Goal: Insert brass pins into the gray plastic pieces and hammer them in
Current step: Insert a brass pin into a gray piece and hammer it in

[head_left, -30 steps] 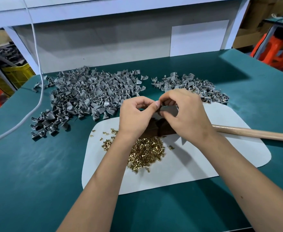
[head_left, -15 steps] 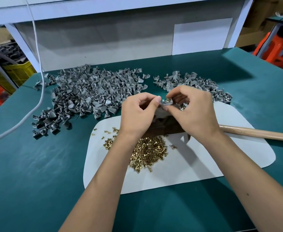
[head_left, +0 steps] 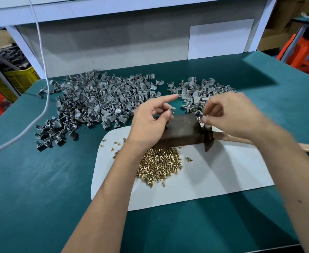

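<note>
While both hands hover above the dark block (head_left: 182, 128), no writing shows.

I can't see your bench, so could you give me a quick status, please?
Left hand pinching a gray piece over the dark block. Right hand pinching something small. Hammer untouched.

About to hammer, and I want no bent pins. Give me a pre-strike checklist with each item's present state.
1. Gray piece held in left hand: ok, a small piece is pinched at the fingertips.
2. Brass pin seated in that piece: cannot tell, too small and blurred.
3. Dark block free to take the piece: ok, its top is bare.
4. Right hand free for the hammer: cannot tell, its fingers are curled and blurred.
5. Hammer within reach: ok, it lies beside the block, under the right hand.
6. Brass pins in stock: ok, a heap lies on the white mat.
</note>
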